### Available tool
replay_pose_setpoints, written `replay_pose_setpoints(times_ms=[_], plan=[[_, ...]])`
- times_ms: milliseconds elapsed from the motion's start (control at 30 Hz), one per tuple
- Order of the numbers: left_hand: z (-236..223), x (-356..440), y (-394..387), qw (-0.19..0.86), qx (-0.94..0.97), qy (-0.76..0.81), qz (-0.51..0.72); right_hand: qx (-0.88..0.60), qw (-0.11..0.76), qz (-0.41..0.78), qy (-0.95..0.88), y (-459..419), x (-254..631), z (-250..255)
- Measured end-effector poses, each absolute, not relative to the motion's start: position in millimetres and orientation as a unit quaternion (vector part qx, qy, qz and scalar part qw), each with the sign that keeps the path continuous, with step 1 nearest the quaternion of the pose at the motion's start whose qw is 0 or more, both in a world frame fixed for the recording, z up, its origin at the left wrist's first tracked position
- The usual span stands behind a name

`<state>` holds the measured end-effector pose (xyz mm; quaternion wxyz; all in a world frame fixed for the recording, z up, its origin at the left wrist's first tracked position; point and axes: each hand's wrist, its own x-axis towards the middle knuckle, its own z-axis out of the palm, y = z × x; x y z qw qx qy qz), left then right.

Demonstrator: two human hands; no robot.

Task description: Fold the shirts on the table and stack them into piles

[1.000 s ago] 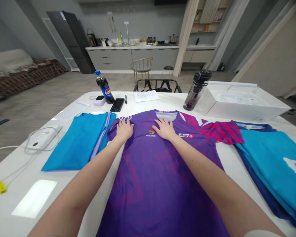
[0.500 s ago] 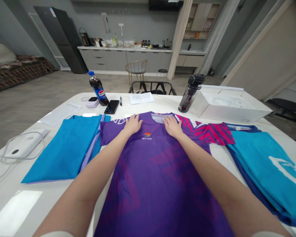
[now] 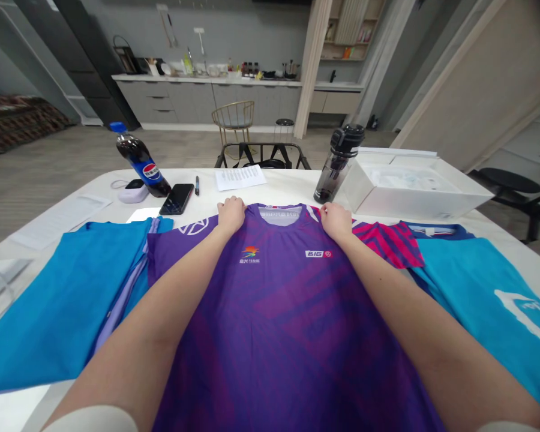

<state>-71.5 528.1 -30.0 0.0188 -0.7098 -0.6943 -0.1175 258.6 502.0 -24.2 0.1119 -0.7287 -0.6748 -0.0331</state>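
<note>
A purple T-shirt point(image 3: 270, 300) with a pink-striped sleeve lies face up in front of me, its collar at the far side. My left hand point(image 3: 232, 215) is closed on its shoulder just left of the collar. On the other side of the neckline, my right hand point(image 3: 336, 221) pinches the opposite shoulder seam, fingers curled. Folded blue shirts point(image 3: 67, 294) lie on the left, partly under the purple sleeve. To the right is another stack of folded blue shirts point(image 3: 468, 288), touching the pink-striped sleeve.
Along the far part of the white table point(image 3: 292, 183) stand a cola bottle point(image 3: 144, 162), a phone point(image 3: 177, 199), a pen point(image 3: 197, 186), a printed sheet point(image 3: 240, 177), a dark tumbler point(image 3: 337, 165) and an open white box point(image 3: 414, 195). A black-framed chair point(image 3: 263, 157) is behind the table.
Both hands have gone from lying flat beside the collar to gripping the shoulders, the right one shifting outward. The chest print on the right now shows. The camera view has shifted.
</note>
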Motion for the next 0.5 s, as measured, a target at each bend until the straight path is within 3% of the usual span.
replay_pose_setpoints(times_ms=[300,500], plan=[[-13,-46,490,0.061,-0.706,-0.684,-0.171,-0.716,0.165,0.004,-0.678,487,219,-23],[-34,-52,440,-0.066,-0.73,-0.678,-0.066,-0.708,0.047,0.084,-0.7,446,224,-32]])
